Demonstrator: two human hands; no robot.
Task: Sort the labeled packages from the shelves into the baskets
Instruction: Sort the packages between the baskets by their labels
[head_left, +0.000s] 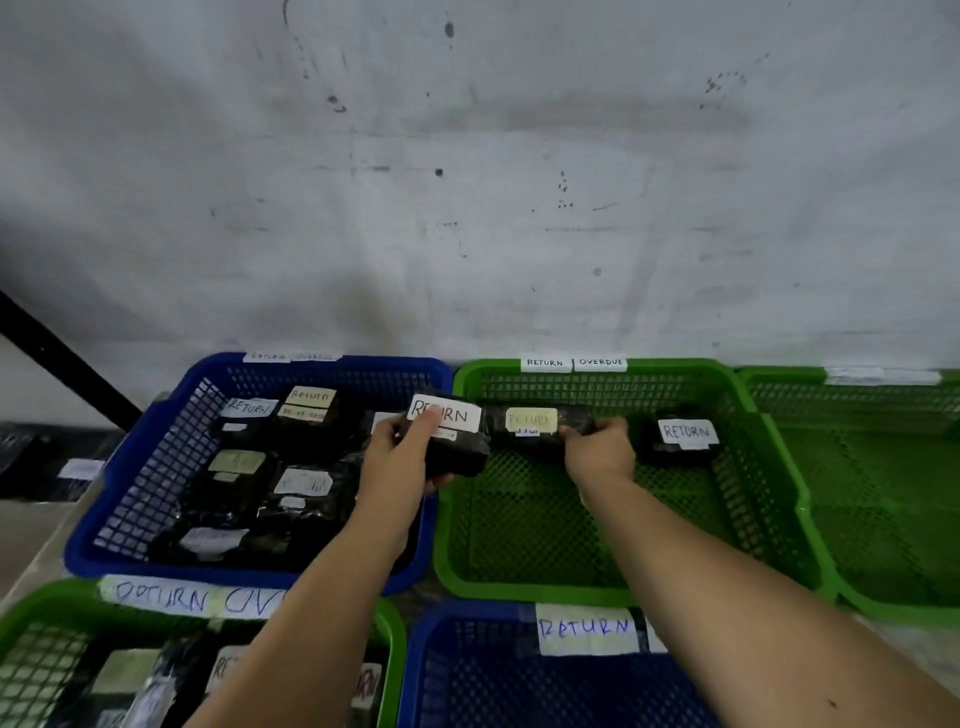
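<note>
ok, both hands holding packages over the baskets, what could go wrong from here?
1. The left hand holds its package over the seam between the blue basket and the green basket; it could land in the wrong one.
2. The thumb covers part of its label, so a misread is possible.
3. The right hand pinches only the end of its package; it may slip.

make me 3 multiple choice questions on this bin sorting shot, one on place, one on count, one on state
1. The package under the right hand lies in which basket?
A. far blue
B. middle green
C. near blue

2. How many packages sit in the middle green basket, counting the one under the right hand?
A. two
B. four
C. none

3. What is the left hand doing?
A. hanging empty
B. gripping a RETURN package
C. resting on a rim

Answers:
1 B, the yellow-label package lies on green mesh.
2 A, that one and a white-label package.
3 B, fingers wrap the black RETURN package.
</note>
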